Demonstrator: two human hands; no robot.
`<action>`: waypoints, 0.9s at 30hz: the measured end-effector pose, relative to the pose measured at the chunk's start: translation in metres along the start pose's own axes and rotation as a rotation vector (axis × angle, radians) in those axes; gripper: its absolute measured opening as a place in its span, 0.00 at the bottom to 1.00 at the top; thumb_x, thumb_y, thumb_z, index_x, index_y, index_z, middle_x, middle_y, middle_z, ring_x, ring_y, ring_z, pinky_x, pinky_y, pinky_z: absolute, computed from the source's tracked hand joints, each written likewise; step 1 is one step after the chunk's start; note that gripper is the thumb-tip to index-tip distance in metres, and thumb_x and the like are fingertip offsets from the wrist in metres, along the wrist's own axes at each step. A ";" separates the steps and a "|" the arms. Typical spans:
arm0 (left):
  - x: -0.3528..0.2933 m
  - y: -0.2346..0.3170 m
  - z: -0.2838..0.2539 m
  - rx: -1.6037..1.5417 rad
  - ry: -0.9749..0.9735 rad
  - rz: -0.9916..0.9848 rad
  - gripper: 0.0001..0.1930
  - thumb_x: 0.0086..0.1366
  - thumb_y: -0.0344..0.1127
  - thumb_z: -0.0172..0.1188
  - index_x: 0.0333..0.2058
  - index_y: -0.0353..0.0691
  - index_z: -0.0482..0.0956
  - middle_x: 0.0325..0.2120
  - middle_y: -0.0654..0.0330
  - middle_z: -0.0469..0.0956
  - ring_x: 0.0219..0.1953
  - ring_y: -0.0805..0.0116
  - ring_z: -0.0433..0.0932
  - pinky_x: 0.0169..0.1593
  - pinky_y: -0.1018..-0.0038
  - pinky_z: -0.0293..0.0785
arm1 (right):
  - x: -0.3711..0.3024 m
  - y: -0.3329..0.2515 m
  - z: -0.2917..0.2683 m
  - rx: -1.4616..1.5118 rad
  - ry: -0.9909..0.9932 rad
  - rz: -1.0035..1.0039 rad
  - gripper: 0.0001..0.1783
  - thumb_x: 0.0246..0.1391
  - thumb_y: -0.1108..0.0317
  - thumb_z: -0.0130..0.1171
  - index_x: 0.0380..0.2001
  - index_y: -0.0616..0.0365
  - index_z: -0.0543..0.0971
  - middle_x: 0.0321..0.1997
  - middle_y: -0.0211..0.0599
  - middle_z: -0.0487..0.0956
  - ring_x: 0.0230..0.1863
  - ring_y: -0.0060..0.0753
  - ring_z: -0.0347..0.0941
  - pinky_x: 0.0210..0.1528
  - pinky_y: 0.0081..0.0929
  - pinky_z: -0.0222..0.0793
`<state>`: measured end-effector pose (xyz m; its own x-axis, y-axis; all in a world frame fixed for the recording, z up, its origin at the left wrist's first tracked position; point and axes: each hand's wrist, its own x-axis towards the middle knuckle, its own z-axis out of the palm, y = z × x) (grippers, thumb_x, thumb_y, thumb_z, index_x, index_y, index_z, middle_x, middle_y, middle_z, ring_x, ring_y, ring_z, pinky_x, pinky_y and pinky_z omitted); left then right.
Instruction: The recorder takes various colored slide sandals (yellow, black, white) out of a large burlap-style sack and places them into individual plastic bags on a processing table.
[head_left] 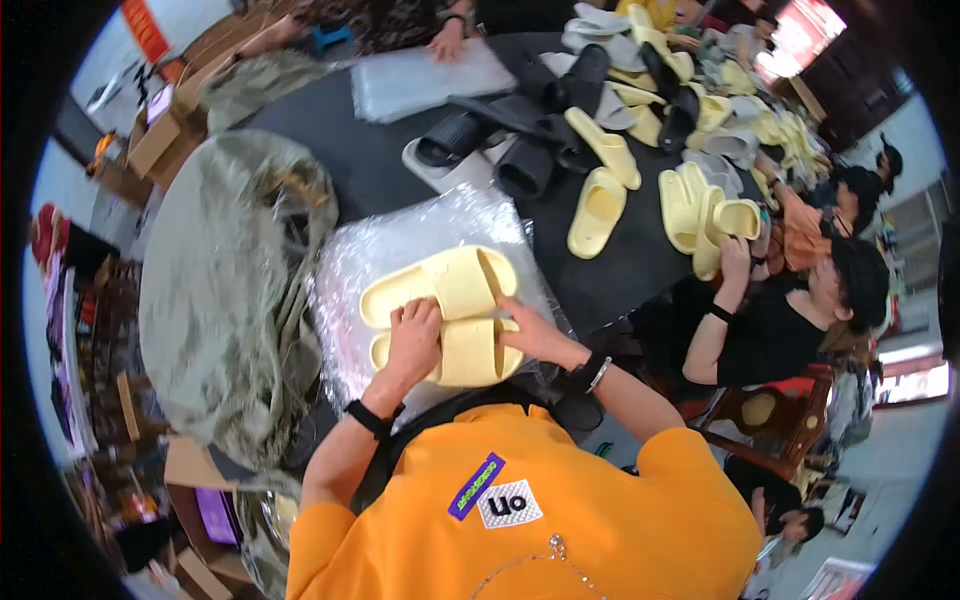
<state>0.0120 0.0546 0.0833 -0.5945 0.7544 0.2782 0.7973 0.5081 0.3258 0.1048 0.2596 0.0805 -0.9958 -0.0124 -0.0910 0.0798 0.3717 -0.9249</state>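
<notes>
Two pale yellow slide sandals lie side by side in front of me, toes to the right: the far slide (405,293) and the near slide (468,353). Beneath them is a stack of clear plastic bags (345,260). My left hand (415,338) lies over the inner edges of the pair near the middle, fingers curled onto them. At the toe ends, my right hand (532,332) grips the slides from the right, some fingertips reaching into the openings. My palms hide part of the near slide.
A large grey-green sack (220,290) bulges at the left of the black table (320,110). Black slides (525,165), loose yellow slides (598,212) and a bigger pile lie beyond. At the right, a co-worker's hand (738,260) holds yellow slides. Another hand (447,40) rests near far plastic bags (425,82).
</notes>
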 end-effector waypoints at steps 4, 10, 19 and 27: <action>0.025 0.024 -0.008 -0.108 -0.046 0.068 0.19 0.42 0.25 0.55 0.37 0.38 0.69 0.43 0.56 0.68 0.48 0.58 0.64 0.48 0.64 0.57 | -0.006 0.020 -0.015 0.262 0.054 0.126 0.21 0.43 0.72 0.55 0.44 0.62 0.67 0.42 0.40 0.74 0.47 0.29 0.67 0.48 0.24 0.61; 0.040 0.029 -0.036 -0.265 0.382 -0.027 0.21 0.50 0.26 0.57 0.44 0.39 0.67 0.48 0.49 0.64 0.49 0.51 0.62 0.51 0.63 0.56 | -0.016 0.015 -0.096 0.459 0.359 0.074 0.18 0.47 0.78 0.53 0.44 0.61 0.68 0.45 0.33 0.72 0.48 0.24 0.66 0.50 0.22 0.61; -0.024 -0.006 -0.003 -0.338 0.183 -0.189 0.14 0.51 0.23 0.53 0.38 0.39 0.71 0.39 0.52 0.70 0.44 0.53 0.66 0.48 0.64 0.59 | 0.028 -0.022 -0.190 0.727 0.796 0.236 0.53 0.44 0.65 0.58 0.61 0.56 0.31 0.64 0.43 0.44 0.63 0.35 0.44 0.54 0.24 0.51; -0.050 -0.027 0.003 -0.381 0.263 -0.343 0.09 0.50 0.23 0.53 0.33 0.38 0.73 0.35 0.53 0.72 0.41 0.55 0.69 0.45 0.65 0.61 | 0.052 0.022 -0.065 0.194 0.116 0.135 0.23 0.50 0.69 0.53 0.51 0.58 0.66 0.42 0.28 0.71 0.40 0.18 0.65 0.41 0.17 0.62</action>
<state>0.0199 0.0044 0.0581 -0.8574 0.4194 0.2983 0.4890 0.4832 0.7262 0.0521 0.3278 0.0796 -0.9732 0.1355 -0.1858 0.2084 0.1780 -0.9617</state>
